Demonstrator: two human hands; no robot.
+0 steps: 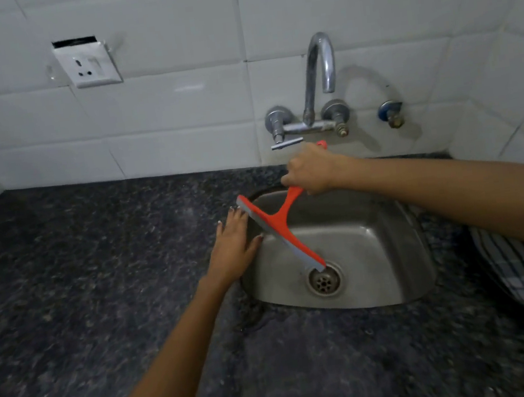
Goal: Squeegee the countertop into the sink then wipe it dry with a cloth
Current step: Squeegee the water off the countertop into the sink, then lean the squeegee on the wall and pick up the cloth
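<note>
My right hand grips the orange handle of a squeegee held over the steel sink. The squeegee's grey blade runs from the sink's left rim down toward the drain. My left hand lies flat, fingers spread, on the dark speckled countertop at the sink's left rim, its fingertips touching the blade's upper end. A checked cloth lies on the counter at the right, partly hidden under my right arm.
A chrome wall tap with two valves arches over the sink's back. A small blue valve sits to its right. A white power socket is on the tiled wall at left. The counter's front edge runs along the bottom left.
</note>
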